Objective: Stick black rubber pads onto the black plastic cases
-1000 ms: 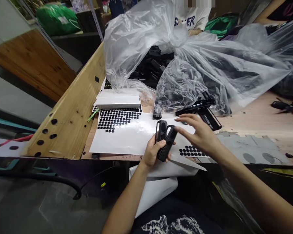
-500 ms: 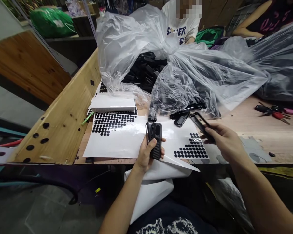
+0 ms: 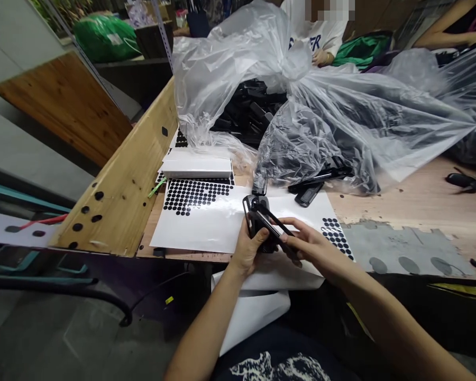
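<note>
Workbench (image 3: 396, 203), near edge: we see two bare hands working over white sheets dotted with black round stickers. The left hand (image 3: 249, 248) is closed around black plastic cases (image 3: 259, 202), its thumb lying across their front; how many it holds we cannot tell. The right hand (image 3: 315, 246) pinches a slim, open-framed black part (image 3: 291, 253) between thumb and fingers, slanting it across the front of the held cases. We cannot settle whether the pieces touch.

A left sticker sheet (image 3: 206, 227) and a right sticker sheet (image 3: 317, 209) lie on the bench, the hands over the near part between them. Just beyond the right hand rest loose black parts (image 3: 321, 177), against a clear plastic bag (image 3: 230, 53) with more black pieces (image 3: 244, 114) at its far-left opening.

We judge the step in hand to be gathering the framed part with the cases. The next move calls, we think, for aligning it and shifting the left fingers to admit it.
</note>
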